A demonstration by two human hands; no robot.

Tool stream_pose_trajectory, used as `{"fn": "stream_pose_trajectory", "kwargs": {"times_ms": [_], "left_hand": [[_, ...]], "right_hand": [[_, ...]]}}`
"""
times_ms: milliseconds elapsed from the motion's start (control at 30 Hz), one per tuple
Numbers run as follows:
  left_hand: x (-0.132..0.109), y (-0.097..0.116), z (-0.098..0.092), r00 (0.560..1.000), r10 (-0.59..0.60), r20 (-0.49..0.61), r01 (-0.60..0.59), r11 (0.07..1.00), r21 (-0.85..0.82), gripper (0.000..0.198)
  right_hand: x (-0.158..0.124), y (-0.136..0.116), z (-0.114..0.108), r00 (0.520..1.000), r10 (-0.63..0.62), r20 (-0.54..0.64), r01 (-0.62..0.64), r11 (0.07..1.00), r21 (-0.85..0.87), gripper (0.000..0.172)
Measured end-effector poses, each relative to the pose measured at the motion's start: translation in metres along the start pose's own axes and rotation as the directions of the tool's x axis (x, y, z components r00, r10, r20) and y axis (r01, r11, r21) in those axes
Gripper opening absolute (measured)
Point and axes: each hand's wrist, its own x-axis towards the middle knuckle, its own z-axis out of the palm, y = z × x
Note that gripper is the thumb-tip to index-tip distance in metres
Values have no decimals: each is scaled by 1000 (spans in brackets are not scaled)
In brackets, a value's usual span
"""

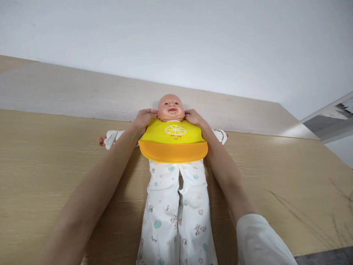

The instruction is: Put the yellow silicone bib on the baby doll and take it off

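Observation:
A baby doll [171, 106] lies on its back with its head at the far side, dressed in white printed clothes [162, 213]. Over its chest rests a yellow bib [157, 131] with a lemon-slice print and an orange pocket [173, 151] along the lower edge. My left hand [145, 118] is closed at the left side of the doll's neck, on the bib's neck strap. At the opposite side of the neck, my right hand [194, 117] is closed on the other strap. The fingertips of both hands are partly hidden behind the doll's head and neck.
The doll lies on a wood-grain surface [55, 154]. Behind its head runs a pale raised board or ledge [82, 92] against a white wall [176, 40]. The doll's sleeved arms stretch out to both sides. Thin dark lines [298, 213] cross the surface at the right.

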Motion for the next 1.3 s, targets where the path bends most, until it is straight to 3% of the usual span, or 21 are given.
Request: {"fn": "stream_pose_trajectory", "kwargs": {"times_ms": [200, 333, 467, 567, 633, 700, 800, 867, 967, 1067, 1300], "left_hand": [[3, 1, 3, 996, -19, -91, 25, 998, 64, 19], [-6, 5, 5, 980, 93, -174, -77, 992, 98, 14], [-30, 7, -2, 954, 206, -216, -131, 939, 320, 17], [-60, 8, -12, 944, 304, -133, -233, 892, 388, 21], [-82, 9, -18, 950, 311, -16, -283, 884, 372, 20], [-102, 10, -23, 955, 288, 71, -293, 879, 377, 18], [-124, 9, -27, 961, 268, 75, -276, 893, 356, 15], [-135, 5, -32, 973, 214, 86, -230, 923, 308, 21], [-149, -3, -41, 975, 148, 168, -191, 941, 280, 31], [-159, -11, -50, 964, 143, 224, -193, 957, 216, 43], [-162, -18, -53, 970, 152, 191, -196, 952, 237, 55]], "right_hand": [[-6, -5, -8, 994, 81, 67, -84, 995, 45, 27], [-22, -12, -11, 985, 174, -25, -168, 973, 155, 26], [-55, -11, -19, 971, 238, -18, -217, 910, 355, 25], [-92, -7, -32, 986, 157, 50, -159, 833, 530, 23], [-118, -6, -42, 987, 75, 142, -141, 828, 542, 33], [-142, -4, -49, 967, -6, 253, -125, 858, 498, 47], [-165, 2, -52, 914, -139, 382, -77, 865, 497, 63], [-170, 6, -49, 898, -185, 398, -60, 847, 528, 63], [-171, 9, -42, 927, -169, 336, -44, 839, 542, 50], [-171, 9, -37, 942, -149, 300, -53, 817, 574, 49], [-173, 19, -30, 899, -120, 422, -163, 802, 575, 49]]}}
